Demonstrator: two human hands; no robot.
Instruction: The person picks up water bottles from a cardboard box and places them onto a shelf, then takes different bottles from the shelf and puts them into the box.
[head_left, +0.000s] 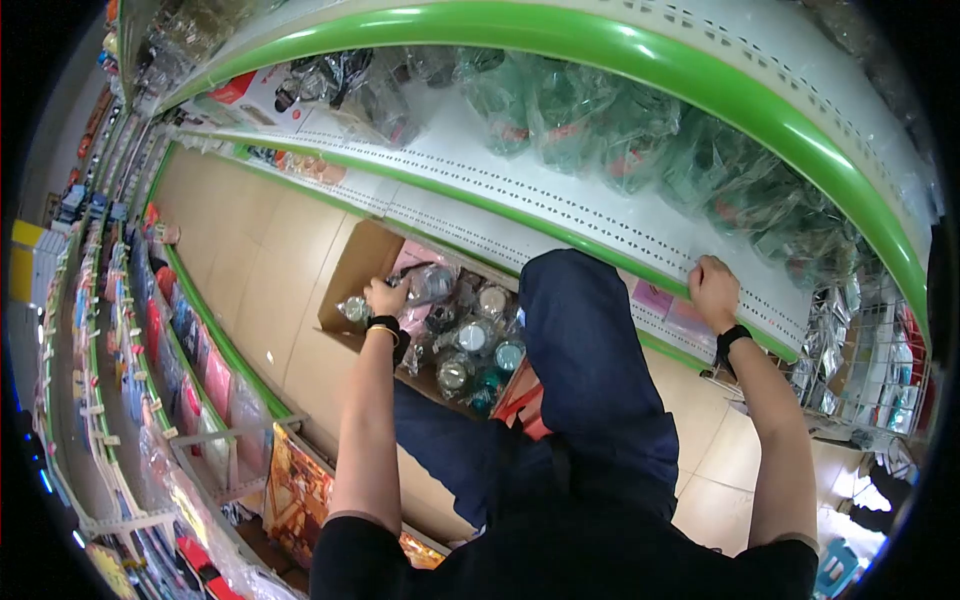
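Observation:
My left hand [387,297] reaches into an open cardboard box [362,258] on the floor. Its fingers are closed at a clear plastic-wrapped container [432,284]; their tips are partly hidden. Around it in the box lie several wrapped glass jars, among them one with a pale lid [473,336] and one with a teal lid [509,354]. My right hand [714,292] rests on the green shelf edge [640,262], fingers curled over it. Both wrists wear dark bands.
Plastic-bagged greenish jugs [565,115] line the white shelf [450,130] in front of me. My bent knee [580,310] stands between box and shelf. A wire basket [880,360] is at right. Packed racks [200,350] run along the left, across the tiled aisle [240,220].

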